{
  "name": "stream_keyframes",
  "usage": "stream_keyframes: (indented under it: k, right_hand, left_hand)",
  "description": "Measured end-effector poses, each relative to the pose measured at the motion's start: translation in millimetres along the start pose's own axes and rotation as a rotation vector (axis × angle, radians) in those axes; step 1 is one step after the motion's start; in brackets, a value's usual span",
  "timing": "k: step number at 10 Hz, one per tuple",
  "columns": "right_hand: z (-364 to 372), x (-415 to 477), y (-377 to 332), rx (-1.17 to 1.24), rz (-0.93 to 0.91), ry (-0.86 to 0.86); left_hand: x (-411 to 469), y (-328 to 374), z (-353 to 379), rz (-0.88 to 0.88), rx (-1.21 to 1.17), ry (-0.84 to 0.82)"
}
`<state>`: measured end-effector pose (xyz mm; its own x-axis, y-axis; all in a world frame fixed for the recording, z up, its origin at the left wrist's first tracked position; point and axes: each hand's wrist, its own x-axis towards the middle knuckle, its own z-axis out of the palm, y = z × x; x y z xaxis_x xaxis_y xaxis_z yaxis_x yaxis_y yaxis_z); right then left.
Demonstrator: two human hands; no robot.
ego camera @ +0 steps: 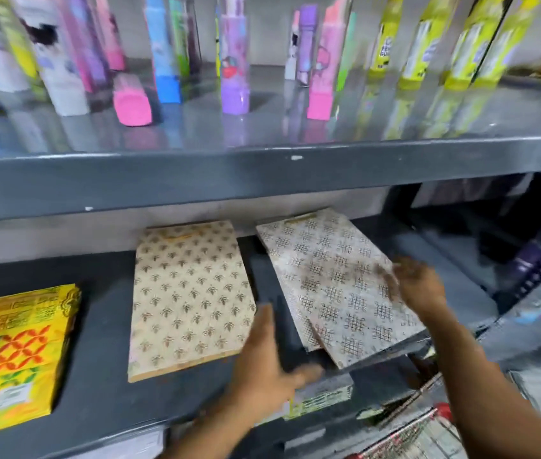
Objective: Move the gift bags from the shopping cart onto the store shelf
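Flat paper gift bags lie on the dark grey metal shelf (103, 385): a yellow stack (14, 352) at left, a cream stack (189, 299) with gold motifs in the middle, and a white lattice-printed stack (338, 289) fanned crookedly, overhanging the front edge. The left hand (269, 369) is open, fingers spread between the cream and white stacks. The right hand (421, 286) is blurred at the white stack's right edge, so its grip cannot be made out.
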<state>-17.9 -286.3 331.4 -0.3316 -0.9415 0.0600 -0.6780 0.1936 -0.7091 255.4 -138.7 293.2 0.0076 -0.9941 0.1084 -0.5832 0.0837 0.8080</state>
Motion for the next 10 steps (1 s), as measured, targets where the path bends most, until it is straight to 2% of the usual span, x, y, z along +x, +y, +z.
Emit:
stream_keyframes:
  k: [1, 2, 3, 4, 6, 7, 8, 9, 10]
  right_hand:
    - [-23.5, 16.4, 39.7, -0.186, 0.067, -0.073]
    - [-19.1, 15.6, 56.0, -0.204, 0.094, -0.116]
    - [-4.6, 13.9, 56.5, -0.143, 0.031, -0.039]
    - [8.3, 12.2, 52.2, -0.15, 0.02, -0.04]
    - [18.6, 11.2, 60.7, -0.098, 0.037, 0.021]
    - [19.5, 7.5, 64.9, -0.077, 0.039, 0.014]
    - [13.2, 7.0, 60.7, -0.097, 0.002, -0.067]
    - [5.6, 4.6, 54.0, -0.137, -0.048, -0.063]
    - [-0.2, -18.0, 47.0, -0.057, -0.153, 0.129]
  left_hand:
    - [25.3, 24.9, 45.2, -0.063, 0.078, -0.141]
    - [41.6, 30.9, 68.3, -0.153, 0.149, -0.182]
    - [50.7, 20.5, 75.7, -0.238, 0.107, -0.16]
    - [59.9, 8.0, 70.1, -0.293, 0.088, -0.151]
    - [70.2, 10.0, 68.3, -0.298, 0.182, -0.148]
    - [71.5, 8.1, 67.9, -0.31, 0.164, -0.152]
    - [71.2, 11.8, 68.7, -0.312, 0.201, -0.161]
    - [60.7, 20.7, 66.5, -0.269, 0.29, -0.22]
    - [34.0, 28.9, 52.6, -0.003, 0.408, -0.18]
